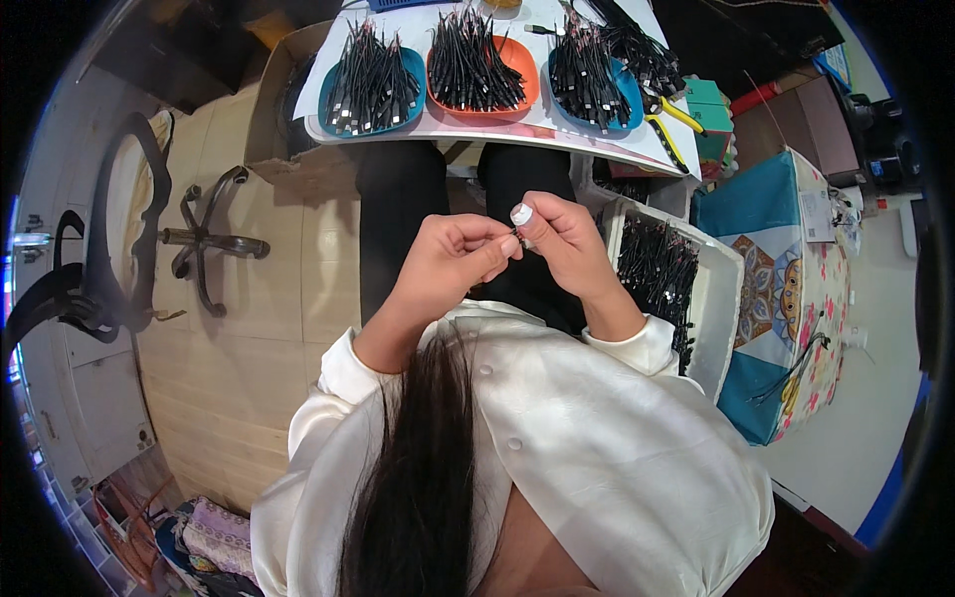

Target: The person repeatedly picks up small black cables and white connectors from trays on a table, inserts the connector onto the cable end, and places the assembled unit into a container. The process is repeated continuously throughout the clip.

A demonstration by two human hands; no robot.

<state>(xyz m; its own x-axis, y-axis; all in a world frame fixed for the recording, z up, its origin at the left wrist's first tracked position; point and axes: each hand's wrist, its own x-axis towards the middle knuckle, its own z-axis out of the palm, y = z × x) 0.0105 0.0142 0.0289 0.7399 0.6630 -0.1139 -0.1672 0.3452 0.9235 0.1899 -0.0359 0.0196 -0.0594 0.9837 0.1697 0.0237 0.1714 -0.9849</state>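
My left hand (460, 257) and my right hand (565, 245) meet over my lap, fingertips pinched together. Something small and dark shows between them, mostly hidden by the fingers; I cannot make out what it is. A white wrap covers the tip of my right thumb. Beyond the hands, on the white table (438, 127), stand a blue tray (410, 66), an orange tray (529, 62) and a second blue tray (629, 99). Each is heaped with short black cables with small metal plugs. Neither hand touches the trays.
Yellow-handled pliers (682, 116) lie at the table's right edge, near more loose black cables (637, 52). A white bin (718, 298) of black cables stands right of my legs. A cardboard box (261, 129) and a wheeled chair base (207, 239) are at left.
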